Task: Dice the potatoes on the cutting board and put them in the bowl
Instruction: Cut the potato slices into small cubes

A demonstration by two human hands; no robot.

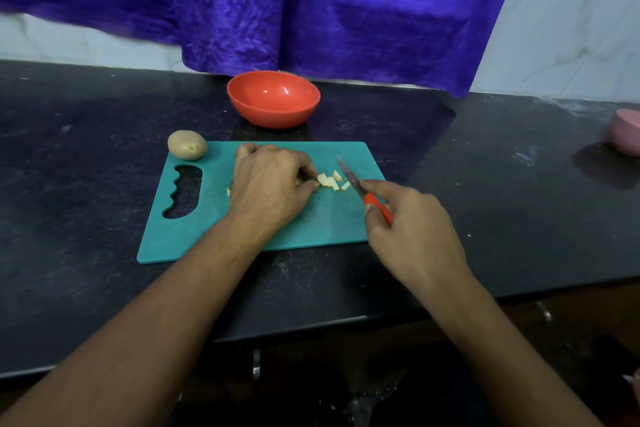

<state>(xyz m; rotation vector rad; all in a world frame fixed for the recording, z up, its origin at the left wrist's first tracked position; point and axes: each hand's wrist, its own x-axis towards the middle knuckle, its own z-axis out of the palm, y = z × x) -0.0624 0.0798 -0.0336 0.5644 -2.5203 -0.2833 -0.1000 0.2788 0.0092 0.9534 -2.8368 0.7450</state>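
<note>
Both forearms reach in from the near edge of the counter (86, 135) onto the board (207, 232).

Right hand (412, 218): at the board's right edge, nearer than the left hand. Fingers and thumb are wrapped round the red handle of the knife (360, 187). The blade points up and left, its tip just right of the dice (330, 181) and not touching them. I cannot tell whether the blade is lifted or resting on the board.

Left hand (266, 184): mid-board, back of the hand up, wrist straight. Fingers are curled down, with the thumb and fingertips closed on a potato piece (298, 181). The hand hides most of it, so only a sliver shows at the fingertips. A small pale scrap shows at the hand's left edge.

The dice are a small cluster of pale cut bits lying on the board between the two hands, touching the left fingertips.

The board is teal, with a wavy handle cut-out at its left end, clear of both hands.

Whole potato (187, 144): unpeeled, at the board's far left corner, well apart from the left hand.

Bowl (273, 99): red, upright on the counter just beyond the board's far edge. No contents are visible. Nothing lies between it and the board.

Farther back, a purple cloth (311, 3) hangs over a white tiled wall (571, 28). A pink object (627, 132) sits at the far right of the counter, cut off by the frame.
</note>
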